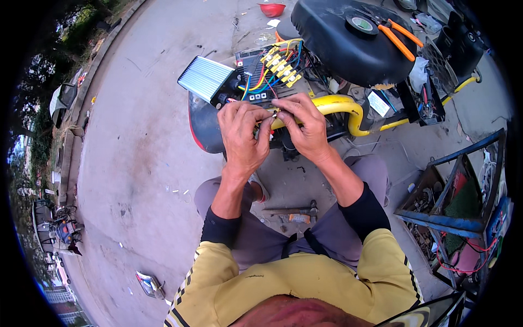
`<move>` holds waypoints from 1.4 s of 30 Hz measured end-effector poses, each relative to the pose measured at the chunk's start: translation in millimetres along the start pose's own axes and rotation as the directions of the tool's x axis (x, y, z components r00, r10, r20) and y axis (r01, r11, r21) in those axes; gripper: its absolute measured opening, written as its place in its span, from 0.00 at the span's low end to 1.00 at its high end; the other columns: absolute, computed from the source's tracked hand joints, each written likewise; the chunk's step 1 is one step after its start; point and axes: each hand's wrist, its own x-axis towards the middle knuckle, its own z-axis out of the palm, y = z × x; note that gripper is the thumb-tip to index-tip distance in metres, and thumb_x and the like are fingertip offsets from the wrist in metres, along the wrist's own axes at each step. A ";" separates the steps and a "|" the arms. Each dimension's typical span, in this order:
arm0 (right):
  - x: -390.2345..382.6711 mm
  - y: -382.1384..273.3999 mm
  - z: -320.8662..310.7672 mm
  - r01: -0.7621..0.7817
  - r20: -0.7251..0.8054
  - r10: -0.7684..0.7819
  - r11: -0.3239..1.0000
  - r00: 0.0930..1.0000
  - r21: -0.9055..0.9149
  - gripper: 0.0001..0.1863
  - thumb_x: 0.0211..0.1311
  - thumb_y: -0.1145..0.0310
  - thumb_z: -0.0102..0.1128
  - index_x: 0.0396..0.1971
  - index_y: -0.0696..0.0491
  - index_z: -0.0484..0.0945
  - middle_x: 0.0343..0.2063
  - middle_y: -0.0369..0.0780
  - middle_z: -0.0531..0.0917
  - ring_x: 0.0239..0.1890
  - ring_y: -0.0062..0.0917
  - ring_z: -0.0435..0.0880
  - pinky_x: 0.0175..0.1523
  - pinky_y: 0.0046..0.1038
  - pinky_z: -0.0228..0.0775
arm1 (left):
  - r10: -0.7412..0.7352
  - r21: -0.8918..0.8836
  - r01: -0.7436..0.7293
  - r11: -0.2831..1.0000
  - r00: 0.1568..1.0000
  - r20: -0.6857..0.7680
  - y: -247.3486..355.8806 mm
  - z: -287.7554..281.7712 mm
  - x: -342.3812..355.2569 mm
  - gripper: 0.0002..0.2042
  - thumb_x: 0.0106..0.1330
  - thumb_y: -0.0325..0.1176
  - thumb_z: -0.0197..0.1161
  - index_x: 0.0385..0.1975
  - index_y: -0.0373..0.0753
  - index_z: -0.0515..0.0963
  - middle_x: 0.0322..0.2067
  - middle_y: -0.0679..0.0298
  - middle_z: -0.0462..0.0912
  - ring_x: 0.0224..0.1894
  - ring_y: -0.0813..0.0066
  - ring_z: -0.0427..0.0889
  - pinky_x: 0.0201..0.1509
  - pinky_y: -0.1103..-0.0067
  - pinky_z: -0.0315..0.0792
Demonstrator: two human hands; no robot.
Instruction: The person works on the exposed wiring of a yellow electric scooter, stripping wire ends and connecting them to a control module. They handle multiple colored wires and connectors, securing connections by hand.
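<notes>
My left hand [242,133] and my right hand [306,126] meet fingertip to fingertip over the yellow tube frame [338,103] of a vehicle. Both are closed in a pinch around something small and dark, mostly hidden by the fingers; I cannot tell its kind. Just beyond them sits a finned silver controller box [206,78] with coloured wires [260,84] coming out of its end. These wires run toward a yellow terminal block [281,67] with metal screw plates, a little farther off. A thin red wire passes down close to my right fingers.
On the black seat [332,43] lie orange-handled pliers [396,39] and a roll of tape [362,24]. A hammer [291,210] rests on the ground between my legs. At the right stands a metal-framed tool box [441,220]. Far off is a red bowl [272,10].
</notes>
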 end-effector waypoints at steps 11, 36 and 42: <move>-0.4 4.8 10.5 0.016 0.013 -0.017 0.997 1.000 0.078 0.11 0.61 0.83 0.74 0.44 0.60 0.88 0.40 0.44 0.86 0.41 0.33 0.88 0.46 0.31 0.80 | -0.073 0.003 0.073 0.997 0.995 -0.063 -6.3 -5.0 -9.2 0.08 0.62 0.24 0.76 0.39 0.37 0.84 0.39 0.61 0.87 0.49 0.58 0.81 0.60 0.64 0.70; 1.7 -7.5 7.7 -0.137 0.026 0.135 0.975 0.991 0.175 0.07 0.64 0.81 0.72 0.42 0.61 0.86 0.37 0.42 0.86 0.39 0.28 0.86 0.46 0.29 0.78 | -0.092 -0.084 0.080 0.993 0.985 -0.147 -12.3 -3.0 -17.4 0.09 0.61 0.23 0.75 0.39 0.38 0.85 0.38 0.62 0.87 0.47 0.58 0.81 0.61 0.62 0.68; 3.9 -8.9 7.1 -0.143 0.038 0.138 0.975 0.990 0.172 0.06 0.66 0.79 0.72 0.42 0.60 0.86 0.36 0.40 0.85 0.37 0.25 0.84 0.43 0.27 0.75 | -0.095 -0.055 0.088 0.995 0.985 -0.145 -6.2 -3.3 -15.4 0.07 0.62 0.25 0.75 0.38 0.39 0.85 0.36 0.63 0.86 0.47 0.59 0.80 0.61 0.63 0.67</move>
